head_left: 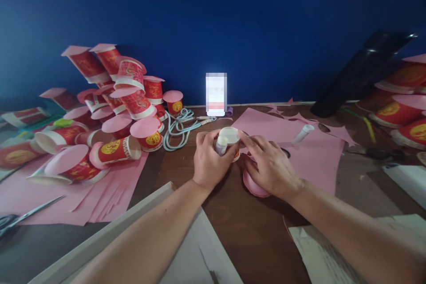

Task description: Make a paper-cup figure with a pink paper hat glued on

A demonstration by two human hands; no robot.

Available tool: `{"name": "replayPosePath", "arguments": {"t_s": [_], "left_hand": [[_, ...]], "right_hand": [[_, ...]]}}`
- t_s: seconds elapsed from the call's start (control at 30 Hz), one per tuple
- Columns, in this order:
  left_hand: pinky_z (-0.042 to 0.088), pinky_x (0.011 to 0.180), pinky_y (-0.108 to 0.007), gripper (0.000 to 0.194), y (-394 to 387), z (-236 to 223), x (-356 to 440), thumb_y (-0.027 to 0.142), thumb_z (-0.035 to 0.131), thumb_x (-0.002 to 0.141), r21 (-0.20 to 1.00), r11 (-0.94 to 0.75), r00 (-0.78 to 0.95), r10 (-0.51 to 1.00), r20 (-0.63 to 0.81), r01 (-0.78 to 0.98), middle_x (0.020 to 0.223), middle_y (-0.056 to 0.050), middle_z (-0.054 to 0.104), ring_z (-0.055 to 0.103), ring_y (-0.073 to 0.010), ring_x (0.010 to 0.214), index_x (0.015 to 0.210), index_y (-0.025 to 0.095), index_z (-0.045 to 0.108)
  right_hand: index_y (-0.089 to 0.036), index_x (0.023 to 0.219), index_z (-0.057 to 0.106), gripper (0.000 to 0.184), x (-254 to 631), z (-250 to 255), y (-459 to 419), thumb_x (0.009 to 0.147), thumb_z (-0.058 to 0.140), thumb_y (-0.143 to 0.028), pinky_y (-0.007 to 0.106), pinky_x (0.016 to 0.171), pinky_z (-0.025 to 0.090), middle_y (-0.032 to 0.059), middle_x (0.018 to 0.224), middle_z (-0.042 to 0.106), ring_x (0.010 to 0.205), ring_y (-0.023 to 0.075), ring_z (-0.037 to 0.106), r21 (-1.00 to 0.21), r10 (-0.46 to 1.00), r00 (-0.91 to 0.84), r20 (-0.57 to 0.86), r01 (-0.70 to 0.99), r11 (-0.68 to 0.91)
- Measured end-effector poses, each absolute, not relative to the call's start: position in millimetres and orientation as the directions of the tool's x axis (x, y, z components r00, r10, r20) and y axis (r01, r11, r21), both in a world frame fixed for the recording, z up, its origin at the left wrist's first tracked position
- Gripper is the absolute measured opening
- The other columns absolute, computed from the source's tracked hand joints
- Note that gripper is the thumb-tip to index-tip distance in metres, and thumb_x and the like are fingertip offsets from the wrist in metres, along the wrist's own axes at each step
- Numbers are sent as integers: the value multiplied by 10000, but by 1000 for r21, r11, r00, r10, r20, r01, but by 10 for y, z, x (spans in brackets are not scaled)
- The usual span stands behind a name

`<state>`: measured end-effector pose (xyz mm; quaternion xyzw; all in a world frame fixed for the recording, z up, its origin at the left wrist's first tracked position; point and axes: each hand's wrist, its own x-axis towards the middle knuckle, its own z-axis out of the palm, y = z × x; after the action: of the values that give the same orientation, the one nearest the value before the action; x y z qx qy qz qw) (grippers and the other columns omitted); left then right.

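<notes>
In front of me my left hand (213, 157) is wrapped round a small paper cup, with a glue stick (221, 145) also held upright in it. The paper cup (229, 135) has its pale round end facing up, and a bit of red print shows low on its side. My right hand (269, 164) meets the cup's right edge with bent fingers; its thumb is partly hidden. Below that hand lies a pink paper disc (255, 186), partly covered by it.
Red printed cups with pink tops (133, 102) are piled at left on pink sheets, near scissors (33, 214). A light-blue cord (179, 131), a lit phone (216, 93), cut pink paper (319, 164) and a white tube (303, 134) lie beyond. More cups (399, 111) stand right.
</notes>
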<state>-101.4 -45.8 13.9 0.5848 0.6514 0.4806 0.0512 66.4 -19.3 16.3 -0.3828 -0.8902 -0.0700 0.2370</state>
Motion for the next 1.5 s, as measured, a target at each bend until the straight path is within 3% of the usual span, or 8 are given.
{"name": "replayPosePath", "arguments": {"t_s": [0.27,0.4,0.6,0.8,0.9,1.07,1.17,1.5], "left_hand": [[475,912,-357,420,-464,162,-1017,386,727,713,697,-134,-317,819,478,704,1010,-64,605,543,-216,1068,1076,214,603],[464,926,-361,411,-457,142,-1012,376,723,719,686,-147,-314,807,500,713,992,-61,601,541,-213,1068,1074,210,600],[462,924,-363,447,-448,117,-1028,415,729,703,702,-150,-315,815,487,696,1028,-60,575,540,-216,1087,1082,218,596],[456,929,-373,455,-460,129,-1035,426,709,722,696,-151,-295,828,477,702,1018,-52,582,532,-228,1106,1120,237,595],[457,927,-366,452,-463,131,-1028,403,721,714,705,-142,-306,828,469,695,1030,-49,574,542,-219,1084,1118,240,600],[464,911,-352,451,-463,134,-1014,402,729,709,712,-148,-313,824,473,687,1020,-57,549,559,-207,1039,1104,219,610],[473,895,-348,439,-467,140,-1003,419,725,718,712,-159,-303,826,475,684,1015,-56,551,568,-201,1014,1093,222,613],[491,869,-350,475,-489,129,-989,407,722,725,640,-215,-215,824,524,738,1088,-71,575,545,-217,1087,1146,240,576]], "right_hand": [[-143,1398,402,520,671,159,-194,889,464,-222,417,839,470,122,1137,614,992,265,610,-78,670,-559,489,737,672],[-180,1345,482,468,741,241,-94,882,486,-243,411,854,494,111,1203,614,1032,261,616,-245,736,-467,490,736,631],[-318,1222,597,393,956,498,42,830,600,-337,304,710,537,10,1074,700,861,183,669,-534,735,-674,66,599,597],[-312,984,677,340,922,516,-34,744,560,-102,241,585,437,-32,859,721,714,146,650,-361,645,-764,-28,609,706],[-285,942,675,293,951,530,-8,758,530,-108,243,580,427,-13,848,722,707,153,649,-356,667,-744,-31,632,688],[-278,1041,640,303,1080,707,44,782,512,-184,240,565,440,-11,862,703,685,145,636,-458,667,-743,-53,612,645],[-295,1190,562,433,1066,766,23,767,549,-204,241,636,464,-25,895,693,731,133,637,-474,712,-699,60,608,637],[-338,1294,479,560,900,708,-67,766,527,-160,279,619,395,-25,898,706,711,173,625,-114,645,-714,274,642,759]]}}
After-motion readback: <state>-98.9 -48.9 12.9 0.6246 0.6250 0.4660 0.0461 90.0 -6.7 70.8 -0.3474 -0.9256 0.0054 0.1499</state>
